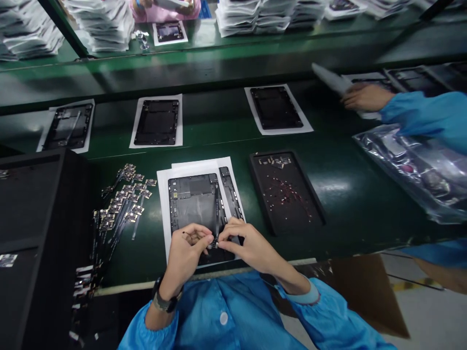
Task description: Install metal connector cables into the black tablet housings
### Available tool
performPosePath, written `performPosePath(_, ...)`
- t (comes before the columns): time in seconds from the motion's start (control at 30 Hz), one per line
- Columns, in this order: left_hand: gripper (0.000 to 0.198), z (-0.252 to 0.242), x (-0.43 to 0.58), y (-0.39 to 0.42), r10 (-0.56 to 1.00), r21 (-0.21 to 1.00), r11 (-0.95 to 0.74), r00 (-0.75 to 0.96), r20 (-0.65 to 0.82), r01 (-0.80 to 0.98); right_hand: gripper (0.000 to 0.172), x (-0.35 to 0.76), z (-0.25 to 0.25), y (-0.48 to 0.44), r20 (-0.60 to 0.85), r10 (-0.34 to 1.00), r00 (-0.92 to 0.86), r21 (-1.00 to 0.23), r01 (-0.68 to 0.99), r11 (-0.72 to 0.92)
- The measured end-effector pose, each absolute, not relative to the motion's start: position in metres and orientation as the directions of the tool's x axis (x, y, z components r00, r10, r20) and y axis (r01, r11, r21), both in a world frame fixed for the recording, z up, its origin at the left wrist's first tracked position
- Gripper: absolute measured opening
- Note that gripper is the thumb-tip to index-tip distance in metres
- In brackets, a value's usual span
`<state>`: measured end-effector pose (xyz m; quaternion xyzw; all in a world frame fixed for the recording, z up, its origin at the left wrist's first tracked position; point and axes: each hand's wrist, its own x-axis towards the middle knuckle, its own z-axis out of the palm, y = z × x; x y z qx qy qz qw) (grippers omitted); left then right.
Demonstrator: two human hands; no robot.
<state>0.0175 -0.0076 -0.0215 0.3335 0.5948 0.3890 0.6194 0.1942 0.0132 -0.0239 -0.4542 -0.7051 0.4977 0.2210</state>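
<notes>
My left hand (190, 248) and my right hand (246, 241) meet over the lower end of a black tablet housing (193, 199). Between their fingertips is a small circuit board (214, 244), pinched from both sides and partly hidden. A dark flat ribbon cable (217, 209) runs from it up along the housing's right side. Under the left fingers a small dark tip sticks out; what it belongs to is unclear. The housing lies on white sheets (164, 194), partly over a second housing (230, 192) at its right.
Small boards with ribbon cables (122, 201) lie heaped at left beside a black bin (54, 233). A black tray (288, 194) at right holds small parts and thin red wires. Farther back, more housings (156, 121) rest on papers. A co-worker's hand (367, 97) reaches in above a plastic bag (412, 170).
</notes>
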Motion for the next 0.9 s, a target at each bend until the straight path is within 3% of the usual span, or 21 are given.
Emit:
performPosePath(0.67,0.017,-0.0215,0.0169,-0.0092,0.867,0.865,0.498,0.015,-0.498,-0.064,0.008,0.1980,-0.0214,0.0195,-0.184,0.830,-0.527,-0.916,0.399,0.050)
performPosePath(0.9,0.015,-0.0172,0.0138,-0.0157,0.834,0.845,0.526,0.140,-0.534,0.092,0.013,0.1991,-0.0172,0.0231,-0.118,0.783,-0.610,-0.925,0.355,0.137)
